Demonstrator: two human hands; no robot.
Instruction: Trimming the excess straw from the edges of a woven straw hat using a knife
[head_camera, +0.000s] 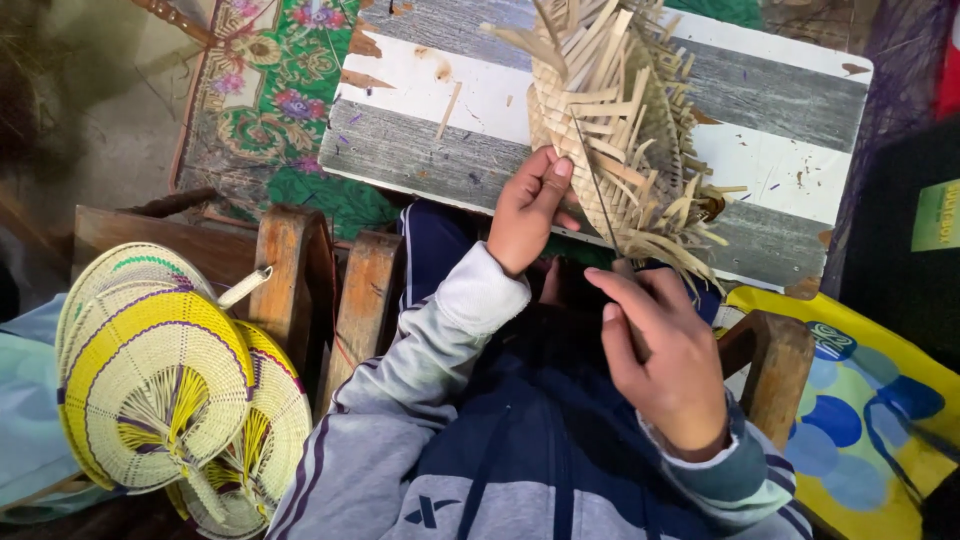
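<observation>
At upper centre of the frame, a half-woven palm-strip fan (610, 130) rests on a grey-and-white striped board worktop (420, 140). The left hand (528, 212) has its grip closed on the weave's lower edge; the right hand (665, 360) pinches a thin dark blade (597, 190) run up into the strips. A slip could nick the left thumb or split brittle strips. Finished fans (160, 380) lie lower left.
</observation>
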